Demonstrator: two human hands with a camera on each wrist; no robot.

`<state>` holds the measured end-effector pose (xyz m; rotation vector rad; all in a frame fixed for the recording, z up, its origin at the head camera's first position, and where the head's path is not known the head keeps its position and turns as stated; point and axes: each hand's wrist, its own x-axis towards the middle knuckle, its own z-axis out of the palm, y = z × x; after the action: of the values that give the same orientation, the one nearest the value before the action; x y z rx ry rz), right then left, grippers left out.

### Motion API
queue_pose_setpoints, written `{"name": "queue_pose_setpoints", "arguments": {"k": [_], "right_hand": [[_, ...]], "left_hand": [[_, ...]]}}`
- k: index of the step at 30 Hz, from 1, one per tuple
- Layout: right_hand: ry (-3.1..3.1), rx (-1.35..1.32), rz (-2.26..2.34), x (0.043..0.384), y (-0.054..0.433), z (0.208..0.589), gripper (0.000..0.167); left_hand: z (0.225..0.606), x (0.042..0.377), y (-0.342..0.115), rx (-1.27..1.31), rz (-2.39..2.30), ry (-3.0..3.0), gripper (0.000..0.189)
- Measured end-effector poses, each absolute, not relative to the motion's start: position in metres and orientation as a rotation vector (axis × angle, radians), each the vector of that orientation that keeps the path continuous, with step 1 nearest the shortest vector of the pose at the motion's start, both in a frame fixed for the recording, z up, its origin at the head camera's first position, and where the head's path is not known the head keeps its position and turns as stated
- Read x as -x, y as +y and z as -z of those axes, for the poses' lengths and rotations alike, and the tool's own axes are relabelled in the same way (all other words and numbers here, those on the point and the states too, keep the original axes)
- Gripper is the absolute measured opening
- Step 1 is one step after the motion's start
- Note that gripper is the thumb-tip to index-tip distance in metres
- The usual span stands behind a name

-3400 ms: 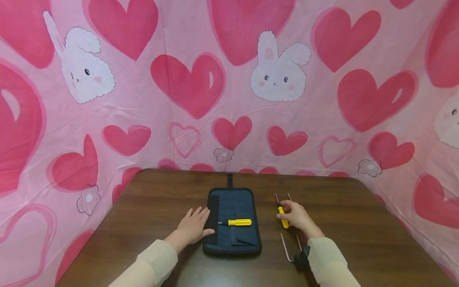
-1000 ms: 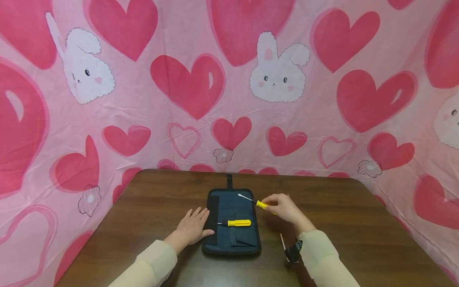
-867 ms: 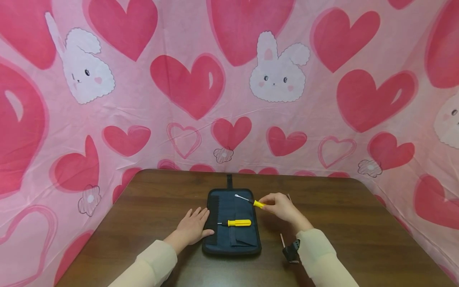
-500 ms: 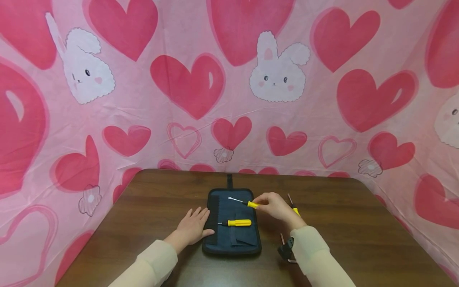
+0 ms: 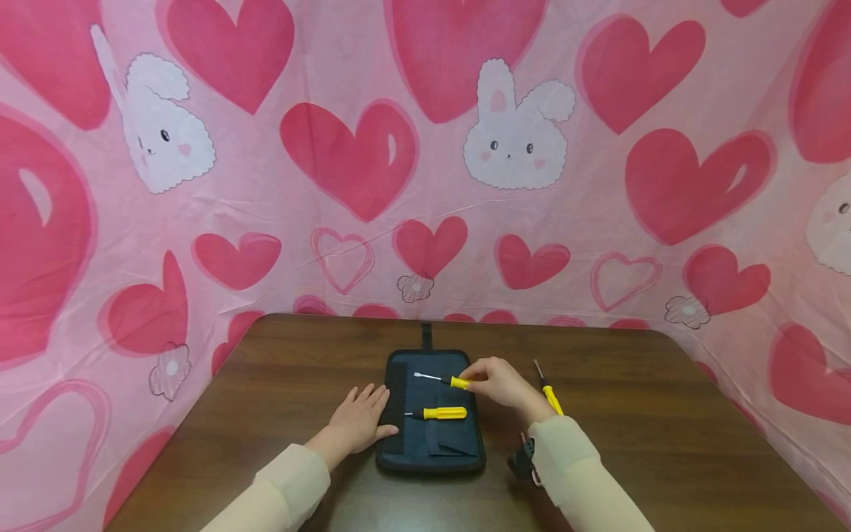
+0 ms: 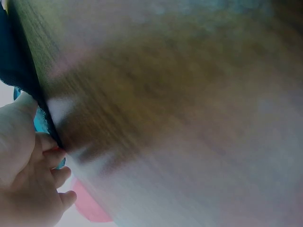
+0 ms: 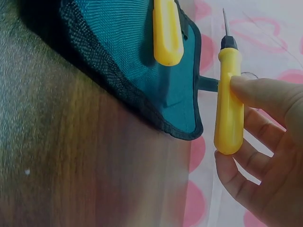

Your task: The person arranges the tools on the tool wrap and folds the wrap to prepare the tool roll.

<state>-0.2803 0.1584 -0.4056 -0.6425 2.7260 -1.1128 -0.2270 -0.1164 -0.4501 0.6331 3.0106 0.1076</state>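
A dark blue tool pouch (image 5: 415, 462) with black edging lies spread on the table. My left hand (image 5: 359, 421) rests with fingers spread on its left edge, over the black elastic strip (image 5: 397, 384). In my right hand (image 5: 499, 382), thumb and fingers pinch the yellow handle of a flathead screwdriver (image 7: 230, 104). Its shaft points left over the upper part of the pouch. Below it, another yellow screwdriver (image 5: 444, 413) lies across the pouch, its tip end at the elastic strip.
A third yellow screwdriver (image 5: 548, 389) lies on the wooden table (image 5: 299, 355) right of the pouch, partly behind my right wrist. Bent metal rods beside the black wrist camera (image 5: 521, 457) are mostly hidden by my right sleeve. A closing strap (image 5: 426, 336) extends behind the pouch.
My right hand has picked up the flathead screwdriver from the table, turned it to point left and carried it left over the pouch. My left hand has stayed in place.
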Motion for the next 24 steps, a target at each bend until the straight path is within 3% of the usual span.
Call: {"name": "queue_pose_setpoints", "arguments": {"k": [24], "right_hand": [[2.706,0.645,0.899,0.281,0.143,0.418,0.017]], "left_hand": [[0.450,0.228,-0.115,-0.609,-0.070,2.998,0.071]]}}
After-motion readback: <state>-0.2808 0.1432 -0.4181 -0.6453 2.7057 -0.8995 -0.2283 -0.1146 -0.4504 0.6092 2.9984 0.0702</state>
